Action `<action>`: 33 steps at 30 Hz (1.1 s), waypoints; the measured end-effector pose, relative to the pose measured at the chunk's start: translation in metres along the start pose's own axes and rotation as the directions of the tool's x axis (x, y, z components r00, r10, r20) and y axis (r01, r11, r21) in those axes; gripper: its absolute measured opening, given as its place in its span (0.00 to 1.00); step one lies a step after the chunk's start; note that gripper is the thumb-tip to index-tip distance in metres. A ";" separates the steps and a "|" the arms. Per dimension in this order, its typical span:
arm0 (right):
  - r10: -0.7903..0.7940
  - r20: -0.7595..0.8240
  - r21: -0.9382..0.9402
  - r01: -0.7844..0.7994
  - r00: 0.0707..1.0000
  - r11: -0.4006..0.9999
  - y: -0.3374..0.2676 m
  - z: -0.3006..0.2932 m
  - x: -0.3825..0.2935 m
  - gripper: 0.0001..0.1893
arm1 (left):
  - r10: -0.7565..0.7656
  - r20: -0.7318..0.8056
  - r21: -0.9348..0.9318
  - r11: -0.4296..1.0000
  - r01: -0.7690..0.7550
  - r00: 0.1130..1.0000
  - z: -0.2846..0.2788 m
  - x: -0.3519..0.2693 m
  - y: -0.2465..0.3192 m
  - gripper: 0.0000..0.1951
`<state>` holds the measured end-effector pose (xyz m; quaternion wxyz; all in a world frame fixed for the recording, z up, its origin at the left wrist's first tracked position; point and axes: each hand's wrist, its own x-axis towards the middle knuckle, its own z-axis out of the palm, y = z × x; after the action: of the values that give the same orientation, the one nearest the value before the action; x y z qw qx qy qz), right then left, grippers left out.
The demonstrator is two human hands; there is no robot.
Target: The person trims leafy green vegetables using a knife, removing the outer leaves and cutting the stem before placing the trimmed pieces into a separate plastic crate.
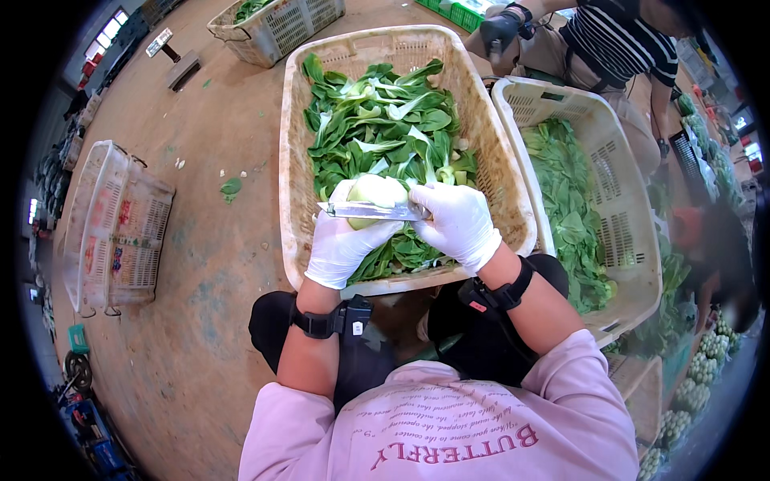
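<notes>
Both of my hands wear white gloves and meet over the near half of a large plastic crate. My left hand holds a pale green-white vegetable, probably a bok choy head. In my right hand is a knife, its blade lying level across the vegetable and pointing left. The fingers hide most of the knife's handle. Below them, loose bok choy leaves and some cut stem pieces fill much of the crate.
A second crate with flattened greens stands against the right side. Beyond it sits a co-worker with a dark glove. Empty-looking stacked crates stand left, another crate behind. A scale and leaf scraps are on the floor.
</notes>
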<state>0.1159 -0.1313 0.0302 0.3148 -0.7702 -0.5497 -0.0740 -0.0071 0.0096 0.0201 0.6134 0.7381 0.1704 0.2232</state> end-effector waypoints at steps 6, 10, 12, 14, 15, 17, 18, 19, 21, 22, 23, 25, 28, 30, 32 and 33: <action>0.176 0.029 0.011 -0.177 0.984 0.984 0.001 0.016 0.004 0.05 | -0.020 -0.075 -0.067 0.998 0.015 0.997 -0.001 0.003 -0.013 0.26; 0.562 0.237 -0.333 -0.477 0.792 0.813 0.080 0.016 0.003 0.10 | 0.095 0.025 -0.213 0.973 -0.088 0.995 -0.010 -0.009 0.020 0.34; 0.614 0.247 -0.105 -0.609 0.750 0.786 0.085 0.013 0.006 0.13 | 0.263 -0.037 -0.029 0.964 -0.264 0.964 -0.017 -0.008 0.022 0.39; 0.596 0.258 0.464 -0.639 0.760 0.614 0.074 0.019 -0.002 0.14 | 0.491 -0.021 0.353 0.819 -0.453 0.871 -0.021 0.003 0.016 0.42; 0.517 0.397 0.692 -0.617 0.758 0.375 0.058 0.016 -0.002 0.19 | 0.484 -0.013 0.444 0.787 -0.428 0.875 -0.014 0.002 0.022 0.44; 0.370 0.693 0.698 -0.704 0.618 -0.133 0.003 -0.006 0.009 0.21 | 0.528 -0.009 0.582 0.693 -0.425 0.849 -0.010 -0.002 0.018 0.43; 0.376 0.660 0.735 -0.662 0.650 -0.146 0.000 0.002 0.004 0.23 | 0.540 0.028 0.611 0.657 -0.442 0.841 -0.007 -0.001 0.016 0.43; 0.374 0.630 0.767 -0.622 0.681 -0.158 0.003 0.012 -0.002 0.25 | 0.548 0.060 0.644 0.617 -0.452 0.834 -0.004 0.000 0.016 0.43; 0.408 0.606 0.762 -0.646 0.683 -0.050 0.011 0.009 -0.002 0.22 | 0.546 0.089 0.701 0.560 -0.442 0.833 -0.002 0.000 0.013 0.42; 0.380 0.634 0.745 -0.664 0.674 -0.066 0.013 0.000 0.003 0.21 | 0.537 0.084 0.726 0.544 -0.420 0.840 -0.002 -0.001 0.012 0.42; 0.350 0.661 0.727 -0.682 0.664 -0.080 0.014 -0.004 0.006 0.20 | 0.527 0.077 0.751 0.527 -0.397 0.846 -0.003 -0.002 0.010 0.42; 0.386 0.638 0.764 -0.610 0.666 -0.211 0.010 0.002 0.006 0.17 | 0.521 0.084 0.742 0.536 -0.402 0.849 0.001 0.000 0.003 0.41; 0.430 0.633 0.757 -0.630 0.643 -0.173 0.012 0.017 -0.001 0.15 | 0.533 0.097 0.816 0.441 -0.374 0.840 0.011 -0.002 -0.004 0.38; 0.503 0.518 0.834 -0.540 0.692 -0.116 0.014 0.024 -0.003 0.13 | 0.546 0.085 0.850 0.397 -0.347 0.834 0.016 -0.002 -0.008 0.38; 0.542 0.455 0.875 -0.468 0.706 -0.123 0.016 0.025 -0.004 0.13 | 0.558 0.080 0.871 0.365 -0.330 0.826 0.019 0.000 -0.009 0.39; 0.594 0.452 0.873 -0.468 0.666 -0.138 0.012 0.022 -0.004 0.13 | 0.551 0.036 0.872 0.390 -0.296 0.833 0.024 0.000 -0.009 0.37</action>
<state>0.1201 -0.1246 0.0057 0.7531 -0.5233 -0.0789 0.3909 0.0055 -0.0084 0.0074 0.0644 0.9222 0.1397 0.3548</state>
